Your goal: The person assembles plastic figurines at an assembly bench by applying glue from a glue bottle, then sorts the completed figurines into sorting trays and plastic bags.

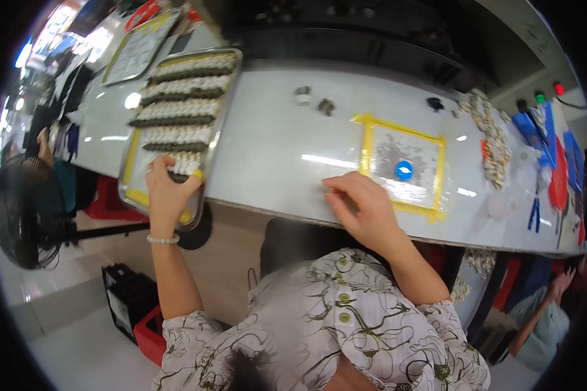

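Note:
My left hand (167, 189) is at the near end of a metal tray (223, 107), its thumb and fingers around the two ends of a short row of small white-and-dark parts (186, 164). Longer rows of the same parts (179, 109) lie behind it on the tray. My right hand (366, 207) hovers by the table's front edge, fingers loosely bent and apart, with nothing visible in them. To its right is a yellow-taped rectangle (386, 146) with grey smudges and a round blue object (404, 171) on it.
Two small loose parts (303, 96) lie far back on the white table (267, 143). Heaped pale parts (495, 150), blue bins (534, 130) and blue-handled tool (534, 215) are at the right. Another tray (137, 52) stands far left; a black fan (29, 212) is beside the table.

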Available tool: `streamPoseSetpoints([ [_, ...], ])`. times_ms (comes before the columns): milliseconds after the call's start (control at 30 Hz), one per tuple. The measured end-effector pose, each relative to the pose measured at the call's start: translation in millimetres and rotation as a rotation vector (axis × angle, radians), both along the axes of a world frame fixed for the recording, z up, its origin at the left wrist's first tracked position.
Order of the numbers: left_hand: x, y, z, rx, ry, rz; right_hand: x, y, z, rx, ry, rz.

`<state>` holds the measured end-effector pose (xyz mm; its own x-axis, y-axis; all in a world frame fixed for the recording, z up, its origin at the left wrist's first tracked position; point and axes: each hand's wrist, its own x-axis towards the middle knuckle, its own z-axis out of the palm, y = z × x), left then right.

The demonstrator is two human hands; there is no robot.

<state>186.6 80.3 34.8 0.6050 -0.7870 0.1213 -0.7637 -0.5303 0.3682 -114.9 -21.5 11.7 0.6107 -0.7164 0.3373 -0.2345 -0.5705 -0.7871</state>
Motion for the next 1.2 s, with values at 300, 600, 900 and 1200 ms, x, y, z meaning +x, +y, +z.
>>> streamPoseSetpoints([
  [300, 22, 21, -13, 0.029, 0.124, 0.008, -79, -1, -4, -0.116, -0.123, -0.245],
  [600, -1, 8, 0, 0.065, -0.023, 0.021, -233, -3, -1, -0.272, -0.462, -1.038],
  [900, -127, -42, 3, -0.272, 0.076, -0.502, -270, -13, -11, -0.041, -0.567, -1.068],
  [1200, -185, -49, -31, -0.349, 0.309, -0.769, -352, -60, -11, 0.130, -0.260, -1.003],
])
